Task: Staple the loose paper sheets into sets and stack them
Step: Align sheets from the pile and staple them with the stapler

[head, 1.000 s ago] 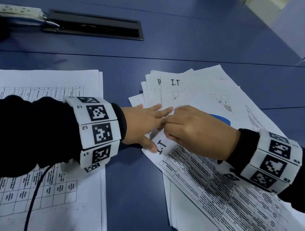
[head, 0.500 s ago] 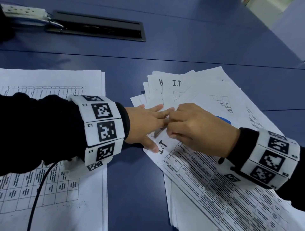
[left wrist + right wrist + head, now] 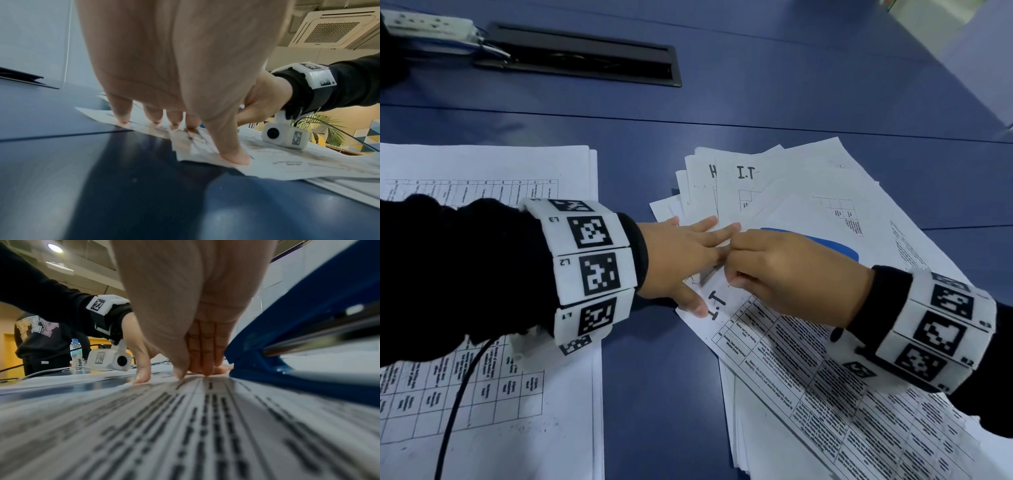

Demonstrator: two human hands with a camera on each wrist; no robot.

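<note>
A fanned pile of loose printed sheets (image 3: 808, 192) lies on the blue table (image 3: 654, 377); its top sheet (image 3: 791, 377) is marked "I.T". My left hand (image 3: 705, 260) lies flat with straight fingers on the pile, its thumb pressing the top sheet's edge (image 3: 234, 159). My right hand (image 3: 732, 270) has curled fingers and pinches the top sheet's slightly raised corner (image 3: 709, 277). A blue stapler (image 3: 835, 246) lies on the pile just behind the right hand, large in the right wrist view (image 3: 308, 321). A squared stack of sheets (image 3: 482, 171) sits at the left under my left forearm.
A black cable slot (image 3: 585, 61) and a white power strip (image 3: 431, 25) lie at the table's far side. A black cable (image 3: 458, 394) runs over the left stack. Beyond the table stand a water bottle (image 3: 76, 353) and a person in a dark top (image 3: 41, 337).
Both hands stay at the same corner. The top sheet's corner has lifted a little between the two hands.
</note>
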